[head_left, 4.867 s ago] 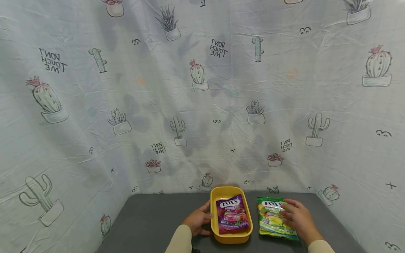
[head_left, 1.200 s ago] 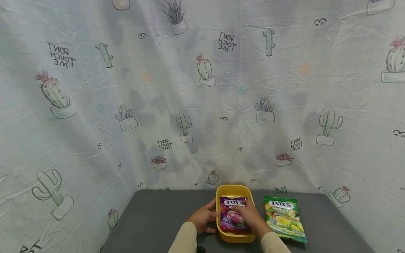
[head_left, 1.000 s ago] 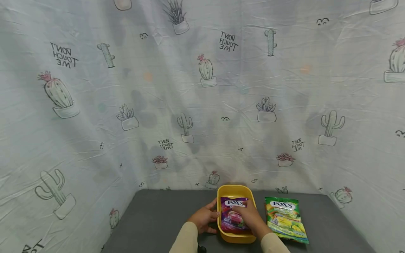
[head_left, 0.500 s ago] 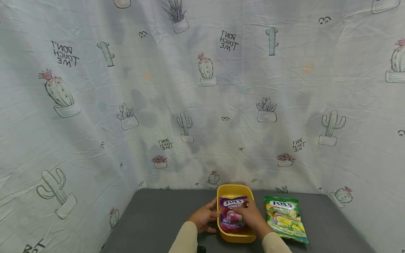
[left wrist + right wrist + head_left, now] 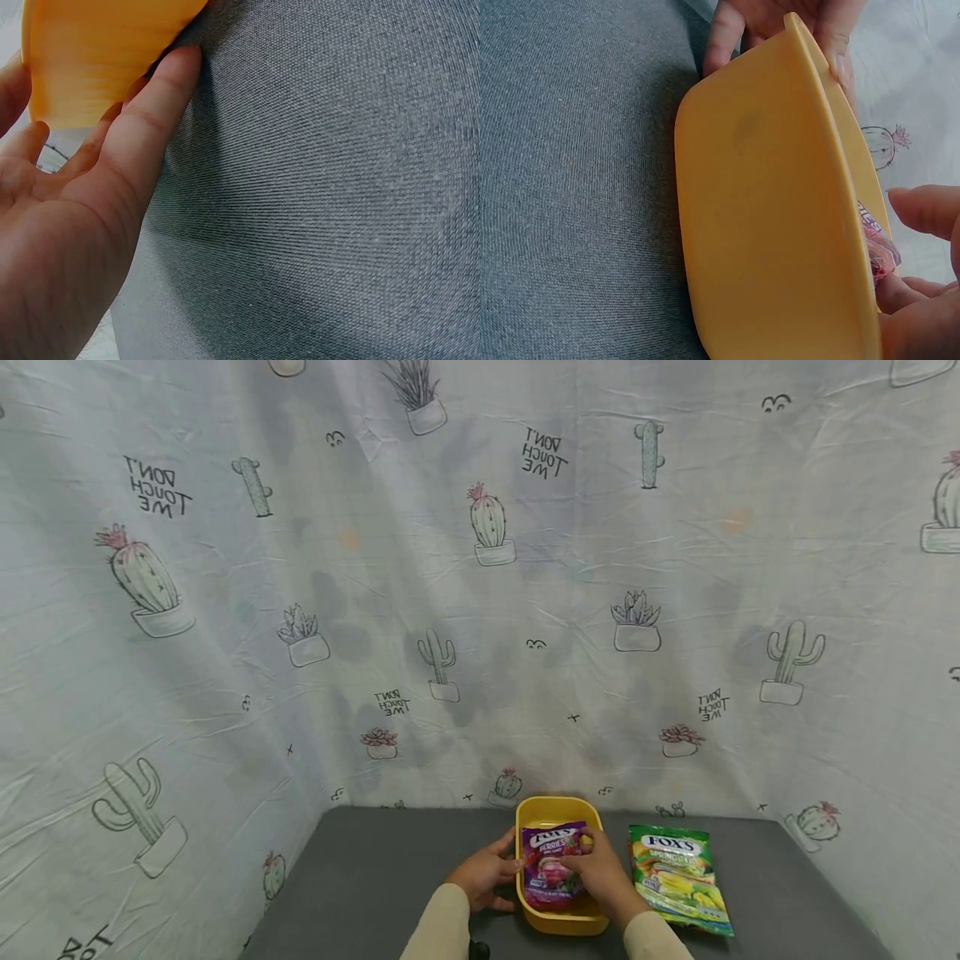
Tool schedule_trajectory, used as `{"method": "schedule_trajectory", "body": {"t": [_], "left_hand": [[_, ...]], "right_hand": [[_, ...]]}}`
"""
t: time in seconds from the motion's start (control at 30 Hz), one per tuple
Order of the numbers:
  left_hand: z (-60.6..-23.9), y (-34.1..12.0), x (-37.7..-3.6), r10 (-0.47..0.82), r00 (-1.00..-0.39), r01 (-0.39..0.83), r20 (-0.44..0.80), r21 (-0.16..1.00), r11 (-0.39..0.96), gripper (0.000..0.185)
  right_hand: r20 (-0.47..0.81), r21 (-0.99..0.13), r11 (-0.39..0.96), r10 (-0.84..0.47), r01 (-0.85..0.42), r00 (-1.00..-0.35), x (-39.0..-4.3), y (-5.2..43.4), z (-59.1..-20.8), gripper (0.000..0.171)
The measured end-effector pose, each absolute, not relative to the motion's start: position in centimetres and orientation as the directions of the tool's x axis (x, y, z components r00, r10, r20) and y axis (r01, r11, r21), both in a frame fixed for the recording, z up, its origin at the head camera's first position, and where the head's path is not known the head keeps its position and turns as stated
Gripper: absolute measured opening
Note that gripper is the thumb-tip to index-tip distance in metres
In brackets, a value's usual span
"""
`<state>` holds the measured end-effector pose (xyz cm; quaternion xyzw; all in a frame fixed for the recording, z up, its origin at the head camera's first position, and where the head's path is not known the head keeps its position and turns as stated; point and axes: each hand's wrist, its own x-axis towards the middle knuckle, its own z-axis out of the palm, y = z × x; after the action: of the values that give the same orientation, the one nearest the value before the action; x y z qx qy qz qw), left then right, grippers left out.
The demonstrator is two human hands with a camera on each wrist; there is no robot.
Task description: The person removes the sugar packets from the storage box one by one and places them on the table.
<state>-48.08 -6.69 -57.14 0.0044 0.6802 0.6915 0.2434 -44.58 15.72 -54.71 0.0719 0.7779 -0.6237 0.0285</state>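
A yellow tub (image 5: 558,810) stands on the grey table (image 5: 375,877). Inside it a purple Fox's berries bag (image 5: 549,860) is tilted up, and my right hand (image 5: 592,864) pinches its right side. In the right wrist view my right hand's fingers (image 5: 930,210) curl at the tub's (image 5: 772,225) rim over a sliver of the bag (image 5: 876,244). My left hand (image 5: 495,881) holds the tub's left wall, thumb at the rim. The left wrist view shows its fingers (image 5: 154,120) lying along the tub's (image 5: 97,52) outer wall.
A green Fox's candy bag (image 5: 678,877) lies flat on the table right of the tub. A cactus-print sheet (image 5: 480,610) hangs close behind and along both sides. Bare grey table surface (image 5: 337,187) stretches to the left of the tub.
My right hand left the green bag and moved into the tub onto the purple bag. Over the last second the purple bag crumpled and its top rose. My left hand stayed on the tub.
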Motion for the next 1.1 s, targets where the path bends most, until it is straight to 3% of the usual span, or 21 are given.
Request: {"method": "schedule_trajectory", "body": {"t": [0.23,0.53,1.1], "left_hand": [[-57.00,-6.84,-48.08,0.360,-0.875,-0.328,-0.323,0.943,0.048,0.072],[-57.05,-6.87,-48.00,0.356,-0.877,-0.330,-0.323,0.943,0.044,0.072],[-57.13,-6.92,-48.14,0.367,-0.871,-0.337,-0.327,0.941,0.038,0.071]], "right_hand": [[-0.124,-0.971,0.195,0.069,0.136,-0.990,-44.65,15.98,-54.85,0.081],[-0.107,-0.969,0.218,0.066,0.119,-0.992,-44.82,16.30,-55.25,0.051],[-0.109,-0.961,0.249,0.061,0.121,-0.992,-44.61,16.26,-55.14,0.040]]}}
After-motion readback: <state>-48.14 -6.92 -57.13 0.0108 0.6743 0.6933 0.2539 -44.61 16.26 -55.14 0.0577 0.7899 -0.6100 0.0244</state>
